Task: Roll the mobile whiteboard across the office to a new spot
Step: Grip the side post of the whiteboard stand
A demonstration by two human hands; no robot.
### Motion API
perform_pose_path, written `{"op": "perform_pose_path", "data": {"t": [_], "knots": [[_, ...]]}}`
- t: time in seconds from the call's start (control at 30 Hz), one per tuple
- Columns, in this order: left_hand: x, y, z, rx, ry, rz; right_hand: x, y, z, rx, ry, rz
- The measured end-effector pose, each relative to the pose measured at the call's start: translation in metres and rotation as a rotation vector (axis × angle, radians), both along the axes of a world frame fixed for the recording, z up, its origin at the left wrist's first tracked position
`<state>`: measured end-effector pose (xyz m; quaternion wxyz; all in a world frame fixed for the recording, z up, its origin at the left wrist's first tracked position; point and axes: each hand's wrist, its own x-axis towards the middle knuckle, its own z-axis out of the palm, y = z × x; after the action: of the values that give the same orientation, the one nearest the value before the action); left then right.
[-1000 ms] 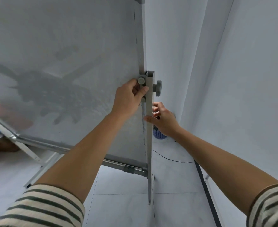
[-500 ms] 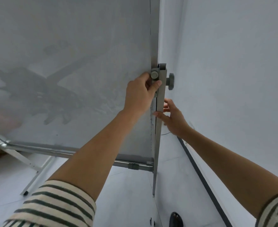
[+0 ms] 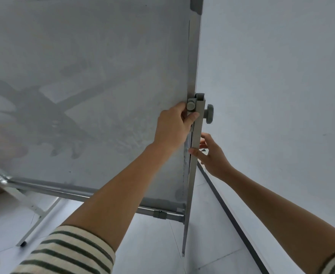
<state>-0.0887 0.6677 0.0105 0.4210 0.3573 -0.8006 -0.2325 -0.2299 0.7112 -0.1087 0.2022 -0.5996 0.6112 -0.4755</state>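
Observation:
The mobile whiteboard point(image 3: 87, 80) fills the left and middle of the head view, its grey surface smudged and reflective. Its right metal upright point(image 3: 197, 147) runs from a grey clamp knob point(image 3: 209, 113) down to the floor. My left hand point(image 3: 172, 127) grips the board's right edge just below the pivot bolt point(image 3: 190, 105). Lower down, my right hand point(image 3: 212, 153) holds the upright from the right side, thumb across its front. The board's bottom rail point(image 3: 83, 192) and left leg point(image 3: 34, 224) are visible; no wheels are in view.
A white wall point(image 3: 281, 95) stands close on the right, with a dark baseboard strip point(image 3: 231, 212) running along the pale tiled floor point(image 3: 154, 244). The upright stands very near that wall.
The board's right edge has shifted rightward in view, closer to the wall. A blue basket and a cable seen behind the upright a second ago are out of sight. Both hands keep their grips.

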Motion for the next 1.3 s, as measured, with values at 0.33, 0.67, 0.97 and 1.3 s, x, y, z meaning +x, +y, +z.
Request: {"op": "perform_pose_path", "data": {"t": [0.33, 0.67, 0.97, 1.3], "knots": [[-0.014, 0.157, 0.002, 0.033, 0.009, -0.028, -0.012, 0.155, -0.007, -0.035, -0.022, -0.024], [-0.041, 0.279, -0.001, 0.022, -0.01, -0.174, -0.028, 0.306, 0.0, 0.012, -0.025, -0.153], [-0.056, 0.382, 0.002, -0.049, 0.003, -0.292, -0.029, 0.422, 0.005, 0.045, -0.041, -0.319], [-0.08, 0.511, 0.0, -0.087, -0.011, -0.303, -0.048, 0.557, 0.007, 0.033, -0.011, -0.358]]}}
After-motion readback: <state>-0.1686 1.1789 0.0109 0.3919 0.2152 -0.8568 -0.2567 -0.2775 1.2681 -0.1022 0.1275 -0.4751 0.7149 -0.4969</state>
